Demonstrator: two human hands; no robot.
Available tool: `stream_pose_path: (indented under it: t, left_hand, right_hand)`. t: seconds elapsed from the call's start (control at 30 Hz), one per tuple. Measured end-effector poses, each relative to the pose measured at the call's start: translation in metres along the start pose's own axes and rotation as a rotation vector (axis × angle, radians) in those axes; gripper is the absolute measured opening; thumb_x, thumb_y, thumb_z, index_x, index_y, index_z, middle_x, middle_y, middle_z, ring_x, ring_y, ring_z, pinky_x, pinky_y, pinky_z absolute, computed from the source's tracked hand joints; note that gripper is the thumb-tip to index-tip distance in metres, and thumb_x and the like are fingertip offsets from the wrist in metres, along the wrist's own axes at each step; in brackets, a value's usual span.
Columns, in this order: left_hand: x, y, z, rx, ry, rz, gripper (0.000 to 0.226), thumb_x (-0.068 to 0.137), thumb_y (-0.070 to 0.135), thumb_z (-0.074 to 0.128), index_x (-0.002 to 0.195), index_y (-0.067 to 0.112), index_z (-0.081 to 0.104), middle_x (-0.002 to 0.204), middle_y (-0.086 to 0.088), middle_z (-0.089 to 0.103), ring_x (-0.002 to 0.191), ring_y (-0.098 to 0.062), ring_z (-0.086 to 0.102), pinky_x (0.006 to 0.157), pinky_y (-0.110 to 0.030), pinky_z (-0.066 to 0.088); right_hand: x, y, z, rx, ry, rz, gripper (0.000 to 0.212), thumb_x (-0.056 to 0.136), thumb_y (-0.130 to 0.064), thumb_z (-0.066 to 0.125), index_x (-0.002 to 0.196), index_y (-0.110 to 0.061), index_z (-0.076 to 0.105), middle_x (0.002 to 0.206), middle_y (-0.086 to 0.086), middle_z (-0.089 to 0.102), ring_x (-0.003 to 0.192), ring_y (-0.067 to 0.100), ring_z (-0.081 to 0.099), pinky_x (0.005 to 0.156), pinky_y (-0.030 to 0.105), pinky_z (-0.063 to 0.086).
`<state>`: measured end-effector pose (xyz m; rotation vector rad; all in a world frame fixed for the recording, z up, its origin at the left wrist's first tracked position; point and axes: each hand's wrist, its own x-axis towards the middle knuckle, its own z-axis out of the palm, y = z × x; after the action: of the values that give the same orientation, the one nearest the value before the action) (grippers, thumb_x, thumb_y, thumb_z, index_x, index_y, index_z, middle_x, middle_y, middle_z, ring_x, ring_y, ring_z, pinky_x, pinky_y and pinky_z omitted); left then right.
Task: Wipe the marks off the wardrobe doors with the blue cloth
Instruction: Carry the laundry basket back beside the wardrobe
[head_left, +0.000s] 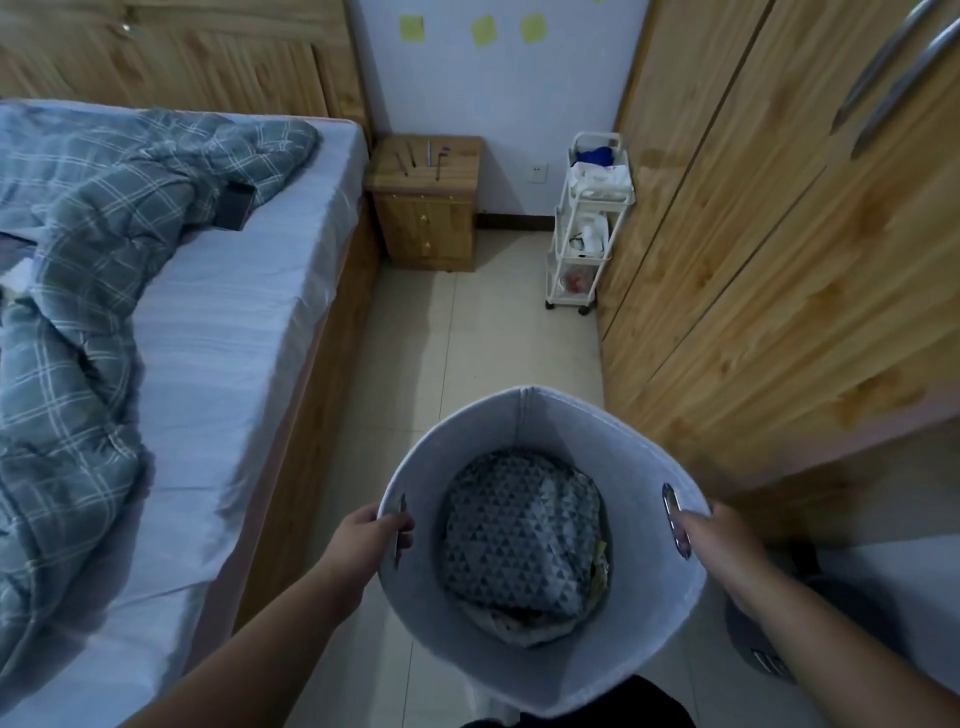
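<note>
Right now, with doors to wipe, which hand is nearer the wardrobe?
Right. The right hand grips the basket on its wardrobe side; the left hand grips its opposite side, by the bed.

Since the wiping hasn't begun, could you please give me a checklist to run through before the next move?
1. Hands free: not ok; left hand and right hand both grip the round grey felt basket.
2. Cloth in hand: not ok; a blue bundle lies atop the white wheeled trolley; cannot tell whether it is the cloth.
3. Room to set the basket down: ok; the pale tiled floor ahead is bare.
4. Doors shut: ok; the pine wardrobe doors are closed.
5. Marks located: cannot tell in this dim light.
</note>
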<state>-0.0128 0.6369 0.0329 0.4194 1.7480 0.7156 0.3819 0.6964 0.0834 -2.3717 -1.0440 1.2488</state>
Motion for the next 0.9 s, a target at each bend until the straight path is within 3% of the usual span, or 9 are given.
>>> stream_pose_path:
  t: [0.23, 0.53, 0.77, 0.9]
  left_hand:
    - [0.072, 0.072, 0.013, 0.01, 0.044, -0.001, 0.012, 0.091, 0.008, 0.068, 0.093, -0.002, 0.074, 0.076, -0.014, 0.073, 0.073, -0.026, 0.067, 0.075, -0.039, 0.056]
    - [0.149, 0.182, 0.014, 0.034, 0.047, -0.009, 0.013, 0.087, 0.015, 0.069, 0.088, 0.007, 0.078, 0.073, -0.01, 0.074, 0.072, -0.025, 0.069, 0.071, -0.04, 0.059]
    - [0.232, 0.262, 0.013, 0.048, 0.019, 0.001, 0.011, 0.087, 0.015, 0.069, 0.087, 0.006, 0.077, 0.073, -0.011, 0.073, 0.069, -0.023, 0.067, 0.069, -0.038, 0.057]
    - [0.294, 0.315, 0.009, 0.102, 0.014, 0.042, 0.023, 0.088, 0.029, 0.067, 0.08, 0.011, 0.078, 0.067, -0.005, 0.072, 0.065, -0.02, 0.066, 0.067, -0.036, 0.055]
  right_hand:
    - [0.085, -0.073, 0.022, 0.059, -0.054, 0.014, 0.017, 0.086, -0.006, 0.062, 0.07, -0.005, 0.056, 0.059, 0.011, 0.055, 0.053, 0.023, 0.05, 0.055, 0.03, 0.035]
    - [0.165, -0.187, 0.018, 0.069, -0.122, -0.036, 0.021, 0.087, -0.008, 0.061, 0.067, -0.007, 0.054, 0.058, 0.011, 0.053, 0.056, 0.022, 0.049, 0.057, 0.031, 0.035]
    - [0.222, -0.276, 0.037, 0.11, -0.078, -0.035, 0.025, 0.091, -0.002, 0.056, 0.067, -0.004, 0.05, 0.061, 0.014, 0.049, 0.057, 0.023, 0.045, 0.055, 0.03, 0.032]
    - [0.257, -0.315, 0.054, 0.195, 0.022, 0.045, 0.026, 0.09, 0.005, 0.057, 0.066, -0.001, 0.052, 0.051, 0.01, 0.046, 0.05, 0.021, 0.04, 0.052, 0.03, 0.031]
